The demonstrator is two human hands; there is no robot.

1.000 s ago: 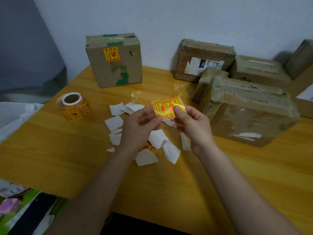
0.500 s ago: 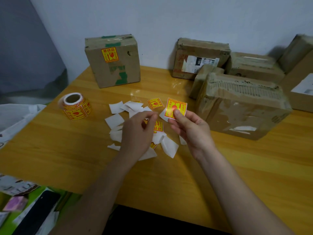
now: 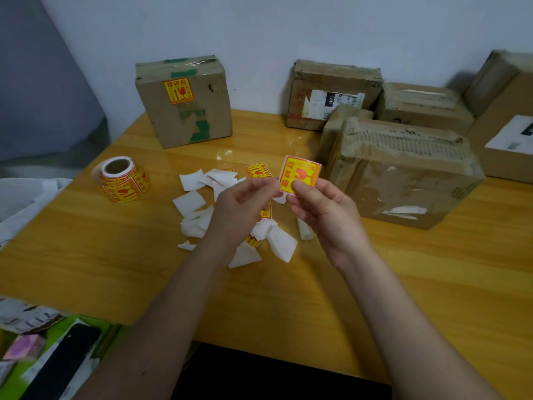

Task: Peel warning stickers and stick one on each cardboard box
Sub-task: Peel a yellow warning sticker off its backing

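Sticker (image 3: 300,176) pinched by right hand (image 3: 326,215) thumb and fingers; left hand (image 3: 242,212) fingertips pinch its lower-left corner.

yellow-red sticker (image 3: 300,177), brown boxes (image 3: 184,102)

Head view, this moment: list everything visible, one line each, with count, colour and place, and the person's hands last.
Stickered box: one, brown with green tape, back left, yellow warning sticker on its front.
Unstickered boxes: at least five, brown, clustered back right against the wall; no yellow sticker visible on them.
Sticker roll: one, yellow and red, left on the table.
Backing scraps: many, white, mid-table, partly under the hands.
Loose sticker: one, yellow and red, lying beyond the scraps; others partly hidden.
Held sticker: one, yellow and red, raised above the scraps.
Left hand: pinches the sticker's left edge.
Right hand: pinches its lower part.
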